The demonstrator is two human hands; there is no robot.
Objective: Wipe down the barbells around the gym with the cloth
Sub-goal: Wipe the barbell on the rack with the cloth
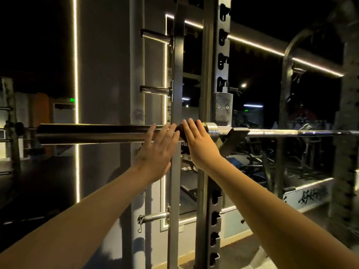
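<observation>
At frame centre my left hand (157, 152) and right hand (198, 140), fingers flat, press a dark cloth (179, 132) on the barbell sleeve (87, 133); I judge most wiping remains.

A dim gym: a steel barbell (97, 133) lies across a rack whose upright (223, 55) is cut with keyhole slots. Chrome plate pegs (155, 90) jut from a post, dark machines (272, 152) stand behind, and light strips (76, 55) edge the walls.

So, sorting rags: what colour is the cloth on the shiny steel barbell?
The cloth looks dark brown; head view.
</observation>
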